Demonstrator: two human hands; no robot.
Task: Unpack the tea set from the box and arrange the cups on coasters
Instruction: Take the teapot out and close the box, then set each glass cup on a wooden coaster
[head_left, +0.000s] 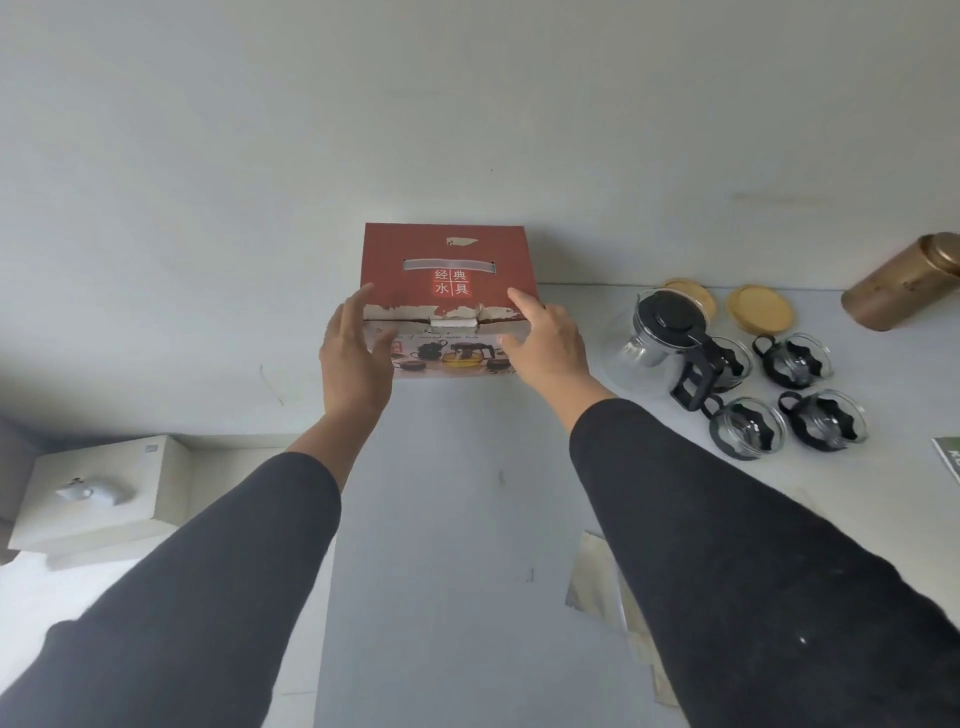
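Red-topped cardboard tea-set box (447, 296) sits at the far middle of the pale grey table (457, 493), against the wall, its closed lid with the slot handle facing up and its printed front facing the person. Both hands flank it: the left hand (353, 358) lies with nearly straight fingers against the left front corner, and the right hand (545, 343) rests with spread, relaxed fingers over the right front corner. Neither hand seems to curl round anything; they press or touch the box from either side rather than grip it. The box's long axis runs left to right, squarely between the two hands, so neither hand is clearly the nearer.

To the right of the box, apart from it, stand the glass teapot with black lid and handle (670, 348) and four glass cups in black holders (810, 421), with the two round yellow coasters (759, 308) beyond them; no cup sits on a coaster yet. A bronze cylindrical canister (904, 283) stands at the far right. Nothing blocks either hand, though any sweep of the box rightward would likely meet the teapot.
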